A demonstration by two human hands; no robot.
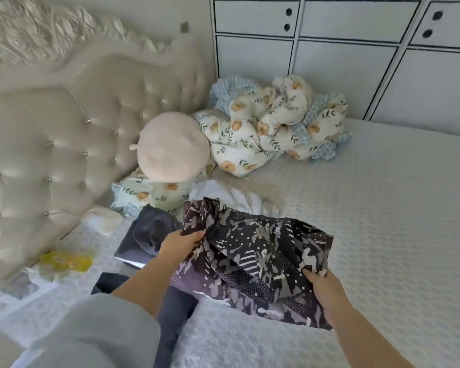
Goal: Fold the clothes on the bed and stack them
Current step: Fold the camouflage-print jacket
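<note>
A dark patterned garment (252, 256) with grey and white shapes is bunched above the white bed (383, 208). My left hand (179, 244) grips its upper left part. My right hand (323, 288) pinches its right edge lower down. Left of the garment lies a dark navy piece of clothing (149, 235), crumpled. More dark fabric (170, 322) hangs under my left forearm. A white garment (229, 195) lies rumpled just behind the patterned one.
A floral quilt (271, 123) is heaped at the back by the white cabinet (343, 62). A round beige cushion (170, 150) leans on the tufted headboard (64, 128). A yellow item (67, 261) and white things lie at the left.
</note>
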